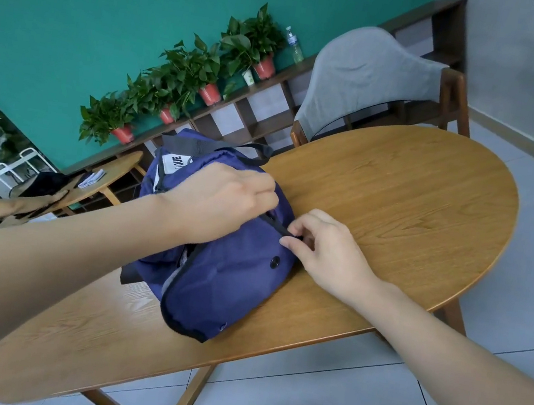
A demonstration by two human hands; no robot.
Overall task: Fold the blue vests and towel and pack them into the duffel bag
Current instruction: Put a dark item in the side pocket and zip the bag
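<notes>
Wooden table (397, 201), mid-frame: blue duffel bag (212, 277) is set at centre. Zipper tab (284, 231) is pinched by right hand (328, 249); bag top is gripped by left hand (220, 202). No vests or towel are seen outside; packing judged done, zipping left.

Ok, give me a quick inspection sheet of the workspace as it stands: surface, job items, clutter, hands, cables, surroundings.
Surface: oval wooden table, bare apart from the bag.
Job's things: blue duffel bag lies on the table, its top opening partly gaping; something grey shows inside. No vests or towel seen outside it.
Clutter: nothing seen.
Hands: left hand rests on the bag's top, fingers curled at the opening; right hand pinches the black zipper pull.
Cables: nothing seen.
Surroundings: grey chair behind the table, potted plants and a water bottle on a shelf against a green wall.
</notes>
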